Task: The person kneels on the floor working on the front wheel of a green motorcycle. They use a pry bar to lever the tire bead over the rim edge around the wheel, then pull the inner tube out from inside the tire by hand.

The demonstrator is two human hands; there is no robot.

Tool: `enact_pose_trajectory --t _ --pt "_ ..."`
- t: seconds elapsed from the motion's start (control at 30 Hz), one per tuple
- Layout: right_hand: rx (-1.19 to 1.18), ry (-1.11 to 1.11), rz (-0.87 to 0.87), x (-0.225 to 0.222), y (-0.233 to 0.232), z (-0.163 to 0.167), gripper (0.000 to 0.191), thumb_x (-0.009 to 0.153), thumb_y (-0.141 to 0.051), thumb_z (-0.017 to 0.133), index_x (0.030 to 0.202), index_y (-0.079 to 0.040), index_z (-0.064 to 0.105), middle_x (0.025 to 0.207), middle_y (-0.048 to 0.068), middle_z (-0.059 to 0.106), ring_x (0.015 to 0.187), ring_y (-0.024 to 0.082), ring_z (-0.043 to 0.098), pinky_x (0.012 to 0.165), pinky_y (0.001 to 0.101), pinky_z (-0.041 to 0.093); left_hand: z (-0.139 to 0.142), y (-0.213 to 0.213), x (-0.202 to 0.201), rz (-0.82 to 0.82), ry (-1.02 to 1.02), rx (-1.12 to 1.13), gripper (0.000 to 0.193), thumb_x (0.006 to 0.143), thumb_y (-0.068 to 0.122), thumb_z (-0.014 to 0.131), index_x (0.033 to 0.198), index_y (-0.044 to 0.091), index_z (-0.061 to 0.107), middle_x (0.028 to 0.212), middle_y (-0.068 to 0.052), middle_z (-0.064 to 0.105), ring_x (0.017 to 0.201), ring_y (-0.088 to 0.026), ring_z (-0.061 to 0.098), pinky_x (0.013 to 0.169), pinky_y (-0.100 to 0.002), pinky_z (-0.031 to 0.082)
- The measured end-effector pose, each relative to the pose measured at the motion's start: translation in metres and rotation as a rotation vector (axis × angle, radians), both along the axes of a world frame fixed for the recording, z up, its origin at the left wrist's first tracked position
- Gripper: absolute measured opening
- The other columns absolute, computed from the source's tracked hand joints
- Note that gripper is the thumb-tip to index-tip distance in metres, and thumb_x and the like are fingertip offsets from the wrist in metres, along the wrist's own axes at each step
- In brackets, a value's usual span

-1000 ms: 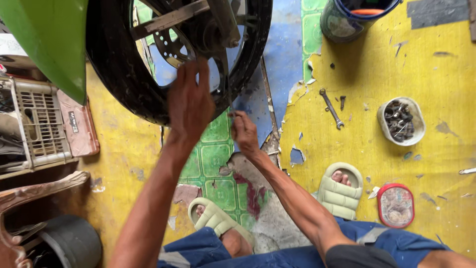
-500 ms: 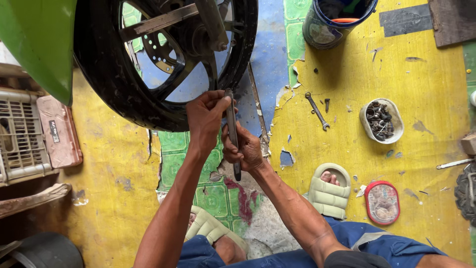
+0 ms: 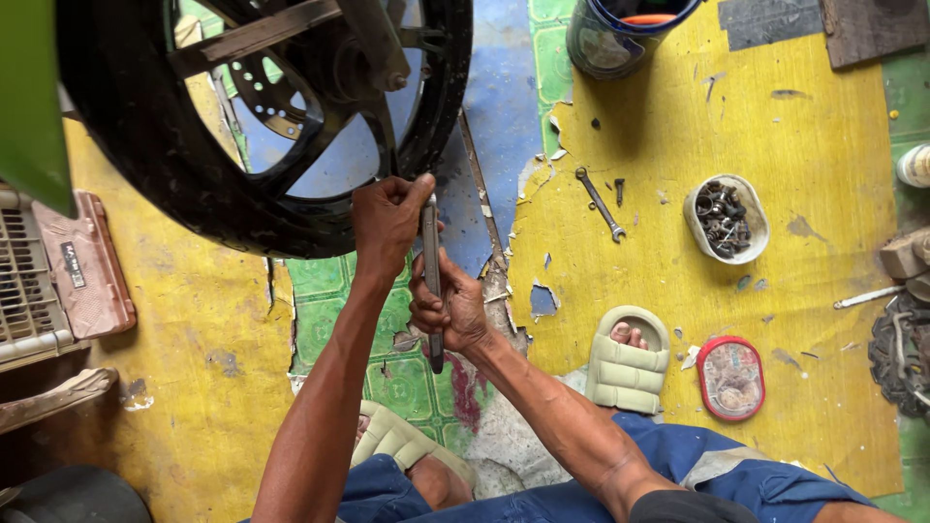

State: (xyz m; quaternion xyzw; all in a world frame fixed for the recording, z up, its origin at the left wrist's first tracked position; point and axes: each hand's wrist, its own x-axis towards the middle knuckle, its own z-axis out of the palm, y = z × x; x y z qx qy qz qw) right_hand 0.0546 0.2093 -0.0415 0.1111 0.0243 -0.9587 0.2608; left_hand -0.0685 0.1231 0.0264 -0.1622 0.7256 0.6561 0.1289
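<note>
Below the black rubber motorcycle tyre [image 3: 145, 184], over the chipped yellow-painted floor [image 3: 668, 145]: one long grey metal tool [image 3: 432, 281], held upright. Left hand [image 3: 386, 225] closed around its upper end, just beside the tyre's lower edge. Right hand [image 3: 448, 308] closed around its middle, dark lower tip protruding. Handling judgement: both grips firm, shaft kept in line, force steady, not jerked. Nearby, apart: small silver spanner [image 3: 600, 203]; white bowl of dark metal fasteners [image 3: 726, 219].

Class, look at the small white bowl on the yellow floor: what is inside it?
The white bowl holds a heap of dark metal bits, apparently nuts, bolts and washers. Only the top layer shows; whatever lies beneath, and the bowl's bottom, is covered.
</note>
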Motion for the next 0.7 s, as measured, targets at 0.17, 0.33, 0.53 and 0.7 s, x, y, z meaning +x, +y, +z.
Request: enact_pose_trajectory --t 0.17,0.33,0.53,0.7 --pt "-0.048 -0.048 -0.015 0.003 0.003 0.002 0.045 0.113 -0.049 0.037 0.108 -0.009 0.058 0.061 -0.003 0.037 0.038 0.006 0.027 0.037 0.0232 0.025 -0.015 0.000 0.002 0.009 -0.043 0.057 0.037 0.093 0.026 0.075 0.070 -0.003 0.068 0.063 -0.011 0.069 0.050 -0.018 0.069 0.044 -0.030 0.055" --pt "-0.092 -0.085 -0.021 0.004 0.004 0.004 0.044 0.114 -0.048 0.037 0.108 -0.009 0.057 0.061 -0.005 0.037 0.039 0.005 0.026 0.038 0.0226 0.025 -0.027 -0.004 0.002 -0.018 -0.079 0.119 0.040 0.098 0.030 0.069 0.073 -0.002 0.069 0.065 -0.012 0.069 0.054 -0.019 0.072 0.044 -0.029 0.053" --pt "-0.097 -0.129 -0.033 0.003 0.003 0.004 0.042 0.114 -0.047 0.039 0.107 -0.009 0.057 0.062 -0.005 0.038 0.039 0.004 0.026 0.037 0.0217 0.025 -0.032 -0.008 0.003 -0.006 -0.094 0.150 0.038 0.101 0.031 0.064 0.079 0.000 0.068 0.068 -0.012 0.072 0.058 -0.020 0.074 0.047 -0.028 0.055" --pt "-0.093 -0.182 -0.016 0.000 0.003 0.004 0.042 0.112 -0.047 0.040 0.106 -0.010 0.058 0.062 -0.005 0.038 0.038 0.004 0.026 0.037 0.0217 0.025 -0.036 -0.008 0.002 0.009 -0.136 0.156 0.036 0.100 0.028 0.062 0.080 0.000 0.069 0.068 -0.011 0.071 0.058 -0.020 0.074 0.047 -0.028 0.055"
